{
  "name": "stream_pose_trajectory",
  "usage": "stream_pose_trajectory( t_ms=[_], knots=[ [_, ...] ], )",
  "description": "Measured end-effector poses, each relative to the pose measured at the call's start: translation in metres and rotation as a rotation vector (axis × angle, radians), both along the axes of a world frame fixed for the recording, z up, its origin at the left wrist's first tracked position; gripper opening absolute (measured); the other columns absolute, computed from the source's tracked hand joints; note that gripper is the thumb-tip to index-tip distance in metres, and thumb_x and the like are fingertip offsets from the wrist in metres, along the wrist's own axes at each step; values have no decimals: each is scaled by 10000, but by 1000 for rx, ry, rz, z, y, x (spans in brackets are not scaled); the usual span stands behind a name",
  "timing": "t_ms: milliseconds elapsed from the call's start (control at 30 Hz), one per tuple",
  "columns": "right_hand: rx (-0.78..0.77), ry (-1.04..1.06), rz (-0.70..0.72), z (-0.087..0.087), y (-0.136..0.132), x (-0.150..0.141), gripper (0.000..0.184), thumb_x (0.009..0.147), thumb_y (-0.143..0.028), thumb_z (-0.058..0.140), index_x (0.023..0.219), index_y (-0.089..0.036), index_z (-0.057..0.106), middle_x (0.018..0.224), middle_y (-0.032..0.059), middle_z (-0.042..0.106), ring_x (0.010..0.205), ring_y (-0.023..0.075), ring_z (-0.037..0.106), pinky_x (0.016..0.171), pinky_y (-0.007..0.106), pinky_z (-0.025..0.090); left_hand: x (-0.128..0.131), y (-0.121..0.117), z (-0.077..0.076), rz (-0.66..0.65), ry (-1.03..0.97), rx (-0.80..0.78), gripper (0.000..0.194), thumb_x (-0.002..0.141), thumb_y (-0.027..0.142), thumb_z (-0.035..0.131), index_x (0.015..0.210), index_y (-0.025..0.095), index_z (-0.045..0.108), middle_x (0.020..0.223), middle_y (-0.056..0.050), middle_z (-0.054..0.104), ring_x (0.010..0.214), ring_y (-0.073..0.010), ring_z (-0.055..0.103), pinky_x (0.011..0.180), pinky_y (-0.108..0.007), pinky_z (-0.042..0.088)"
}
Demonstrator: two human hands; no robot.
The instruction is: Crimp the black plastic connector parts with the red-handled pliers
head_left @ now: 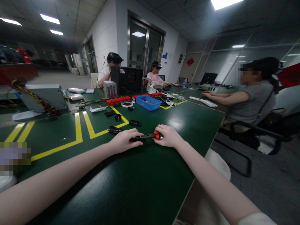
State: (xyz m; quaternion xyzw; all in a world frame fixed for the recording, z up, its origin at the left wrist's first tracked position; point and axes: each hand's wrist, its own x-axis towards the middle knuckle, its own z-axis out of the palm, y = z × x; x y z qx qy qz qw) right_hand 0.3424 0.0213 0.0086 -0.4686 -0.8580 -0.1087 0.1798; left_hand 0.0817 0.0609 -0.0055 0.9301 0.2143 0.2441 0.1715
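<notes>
My left hand (125, 141) is closed around a small black part (137, 139), low over the green table. My right hand (167, 136) grips pliers (150, 136) by their red-and-black handles. The pliers' metal jaws point left and meet the black part; whether they bite on it I cannot tell. Just beyond my left hand lie similar black pieces, one (115, 129) close to my knuckles and another (135, 122) a little farther off.
A blue bin (148, 103) stands ahead, beside a red power strip (119, 100) and a white ring of tape (127, 104). Yellow tape (56, 150) marks the green table (150, 187). A metal box with wires (43, 97) sits at left. One person (248, 93) sits at right, two farther back.
</notes>
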Motion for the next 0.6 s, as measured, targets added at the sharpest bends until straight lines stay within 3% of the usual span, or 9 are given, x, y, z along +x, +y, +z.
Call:
stream_pose_trajectory(
  t_ms=[100,300,600],
  knots=[
    [-1,6,-6,0,0,0,129,744,-310,604,782,-197,552,788,36,585,734,168,541,648,276,384,-1,-1,1,1,17,5,400,895,423,570,1237,215,579,1066,-60,615,772,-149,620,723,-262,507],
    [-14,-2,-20,-1,1,1,135,744,-313,599,776,-197,536,783,32,580,729,163,541,649,271,385,-1,1,-1,-9,29,14,371,935,400,514,1254,215,560,1109,-62,608,930,-187,622,843,-299,493],
    [-4,1,-16,0,0,0,123,742,-306,594,773,-199,540,777,35,586,733,166,546,661,277,390,1,2,1,-59,48,-61,331,953,372,489,1222,204,581,1072,-67,641,954,-196,617,835,-298,483]
  ],
)
